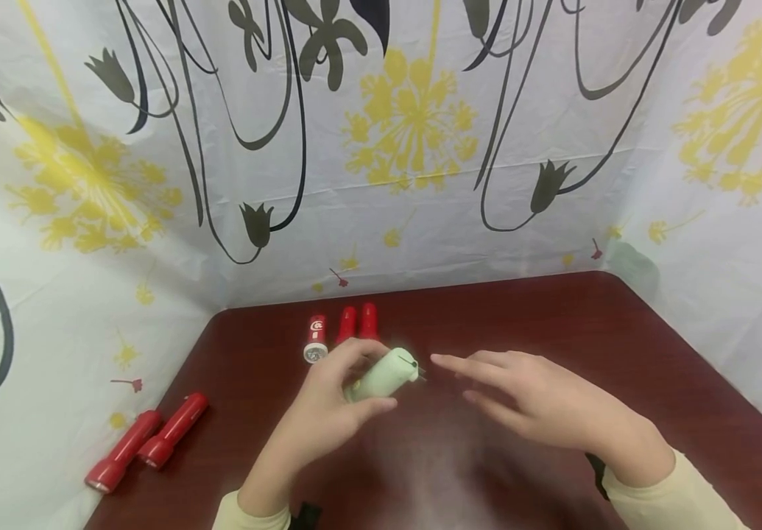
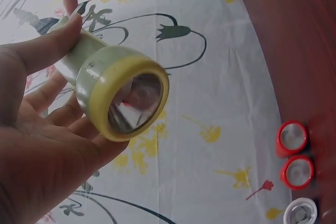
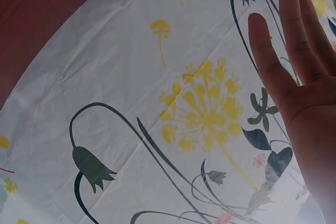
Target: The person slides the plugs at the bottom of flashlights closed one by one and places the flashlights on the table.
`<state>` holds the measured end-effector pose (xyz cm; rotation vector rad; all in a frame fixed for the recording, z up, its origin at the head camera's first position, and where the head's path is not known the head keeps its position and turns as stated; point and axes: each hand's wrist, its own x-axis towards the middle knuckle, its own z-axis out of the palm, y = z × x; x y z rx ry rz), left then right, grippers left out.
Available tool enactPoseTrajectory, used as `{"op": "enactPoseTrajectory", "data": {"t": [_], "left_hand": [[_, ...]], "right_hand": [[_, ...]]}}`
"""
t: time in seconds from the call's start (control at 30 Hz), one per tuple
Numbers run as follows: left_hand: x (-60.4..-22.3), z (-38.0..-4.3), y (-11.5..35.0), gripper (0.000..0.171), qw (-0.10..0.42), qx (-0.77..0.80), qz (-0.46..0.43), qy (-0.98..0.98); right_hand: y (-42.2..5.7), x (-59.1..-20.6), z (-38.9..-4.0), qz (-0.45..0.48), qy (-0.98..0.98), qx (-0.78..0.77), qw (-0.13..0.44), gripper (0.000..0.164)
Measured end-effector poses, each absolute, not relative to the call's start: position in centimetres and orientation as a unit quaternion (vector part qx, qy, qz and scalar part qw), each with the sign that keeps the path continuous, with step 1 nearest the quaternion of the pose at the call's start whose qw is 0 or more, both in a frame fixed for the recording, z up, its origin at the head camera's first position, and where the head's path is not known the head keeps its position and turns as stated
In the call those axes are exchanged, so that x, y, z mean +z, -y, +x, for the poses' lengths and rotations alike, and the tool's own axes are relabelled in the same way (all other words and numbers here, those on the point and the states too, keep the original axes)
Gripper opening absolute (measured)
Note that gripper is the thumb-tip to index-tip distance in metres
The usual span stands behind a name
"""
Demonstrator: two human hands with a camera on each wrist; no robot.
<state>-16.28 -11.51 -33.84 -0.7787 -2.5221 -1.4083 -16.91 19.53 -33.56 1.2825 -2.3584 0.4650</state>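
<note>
My left hand (image 1: pixel 327 412) grips a pale green flashlight (image 1: pixel 383 375) above the table, thumb on one side and fingers on the other. Its yellow-rimmed lens faces the left wrist camera, and in that view the flashlight (image 2: pixel 100 77) lies tilted across the palm. Thin metal prongs (image 1: pixel 422 374) stick out from its tail end in the head view. To the right, my right hand (image 1: pixel 533 397) hovers with fingers extended, the index fingertip close to the prongs. The right wrist view shows the straight fingers of that hand (image 3: pixel 310 87) holding nothing.
Two red flashlights (image 1: pixel 122 453) (image 1: pixel 174 430) lie at the table's left edge. Behind my left hand stand a red flashlight with a white rim (image 1: pixel 316 338) and two more red ones (image 1: pixel 347 324) (image 1: pixel 369 320). A flower-printed cloth (image 1: pixel 407 243) surrounds the dark red table (image 1: pixel 553 316).
</note>
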Motion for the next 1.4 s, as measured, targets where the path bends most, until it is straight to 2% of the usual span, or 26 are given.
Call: {"op": "enactPoseTrajectory", "data": {"t": [0.7,1.07,1.4], "left_hand": [[-33.87,-16.18,10.61,0.054,0.078,-0.455,-0.276,0.843],[-34.23,-15.94,10.58,0.053,0.085,-0.431,-0.270,0.857],[-34.24,-15.68,10.47,0.052,0.078,-0.435,-0.289,0.849]], "right_hand": [[-19.34,-34.02,-17.02,0.493,0.825,0.155,0.231,0.065],[-19.31,-34.32,-16.91,0.506,0.815,0.168,0.226,0.063],[-19.40,-34.24,-16.75,0.519,0.805,0.170,0.231,0.053]]}}
